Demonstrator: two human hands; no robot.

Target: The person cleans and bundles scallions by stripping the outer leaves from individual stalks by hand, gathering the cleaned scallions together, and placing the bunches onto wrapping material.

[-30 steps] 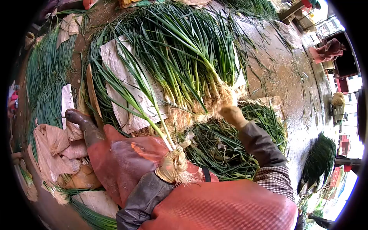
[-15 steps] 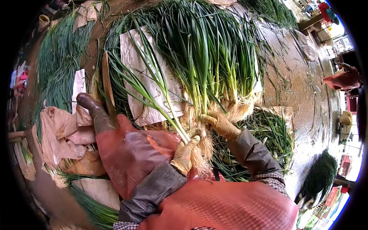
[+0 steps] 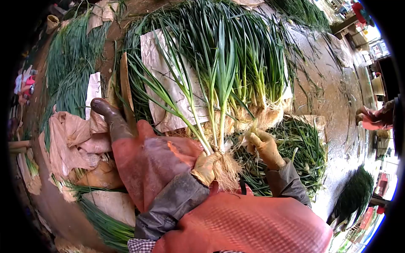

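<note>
My left hand (image 3: 206, 168), in a yellowish work glove, is closed round the white lower stems of several green onions (image 3: 222, 122). Their stringy roots (image 3: 228, 172) hang below the fist, and the leaves fan out away from me. To the right, apart from the stems, my gloved right hand (image 3: 268, 149) is closed, with a pale strip of peeled leaf (image 3: 244, 141) at its fingertips. Beneath that hand lies a heap of green leaf scraps (image 3: 301, 145). Just beyond both hands is a large pile of green onions (image 3: 253, 63), its roots toward me.
A printed paper sack (image 3: 168, 84) lies left of the big pile. My booted leg (image 3: 110, 120) stretches out beside pinkish sacks (image 3: 69, 135). More green onions (image 3: 74, 63) are at the far left. Wet floor (image 3: 325, 92) extends on the right, where another person's reddish garment (image 3: 375, 118) shows.
My right hand has come off the stems and moved right, with the pale leaf strip. My left hand still grips the green onions, whose stems now spread apart more.
</note>
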